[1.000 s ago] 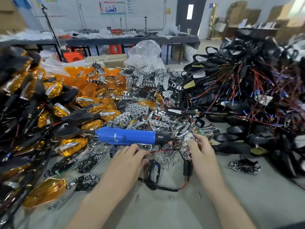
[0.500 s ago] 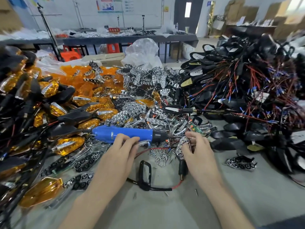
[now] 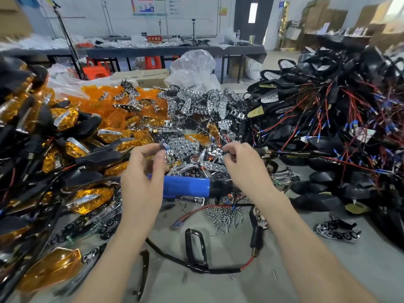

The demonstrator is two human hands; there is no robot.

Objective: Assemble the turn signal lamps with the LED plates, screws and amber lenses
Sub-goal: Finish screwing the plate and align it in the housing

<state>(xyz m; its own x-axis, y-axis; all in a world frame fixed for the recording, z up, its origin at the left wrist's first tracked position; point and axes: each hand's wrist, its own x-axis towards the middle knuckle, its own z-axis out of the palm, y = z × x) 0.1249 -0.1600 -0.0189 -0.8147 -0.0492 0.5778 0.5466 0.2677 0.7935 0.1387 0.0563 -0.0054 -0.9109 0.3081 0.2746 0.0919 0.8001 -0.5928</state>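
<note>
Nearest, before the blue screwdriver [image 3: 185, 186], lie loose screws [image 3: 227, 215]. Over the screwdriver, the left hand [image 3: 144, 178] pinches a small chrome piece [image 3: 165, 148] between thumb and fingertips; the right hand [image 3: 244, 165] curls closed on a chrome LED plate [image 3: 216, 152]. Beyond the screwdriver lie amber lenses [image 3: 113, 119].

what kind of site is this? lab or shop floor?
Likely a small factory assembly bench, not a lab: bulk piles of amber lamps, chrome LED plates and wired black housings, loose screws, a blue electric screwdriver, and cartons behind.
</note>
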